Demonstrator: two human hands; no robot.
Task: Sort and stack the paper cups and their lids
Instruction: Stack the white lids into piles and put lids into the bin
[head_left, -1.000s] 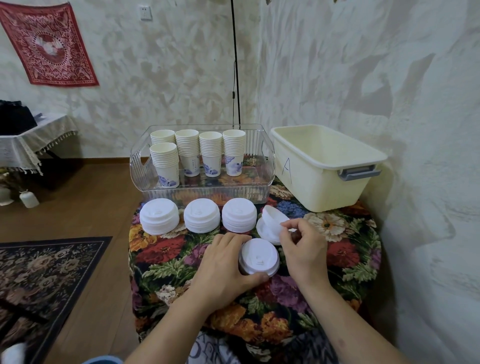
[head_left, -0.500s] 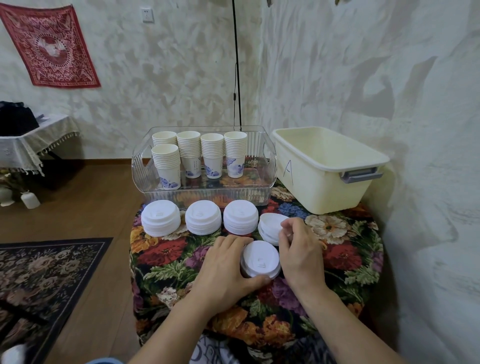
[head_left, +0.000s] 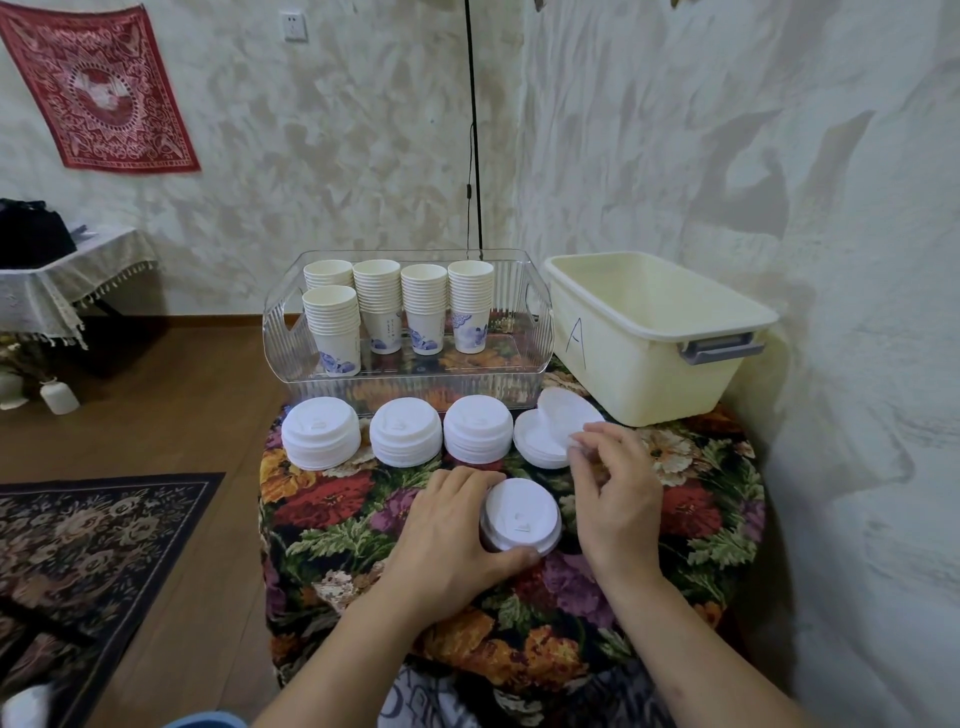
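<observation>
Head view: left hand (head_left: 457, 540) cups lid stack (head_left: 520, 515); right hand (head_left: 615, 499) apparently pinches tilted lid (head_left: 563, 415) (fingertips blurred).

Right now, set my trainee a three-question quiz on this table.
1. How many cup stacks stand in the clear tray?
2. True or false: the left hand grips the near lid stack.
3. The cream bin is marked: a) A, b) B, c) C?

Key: 1. Five. 2. True. 3. a.
</observation>
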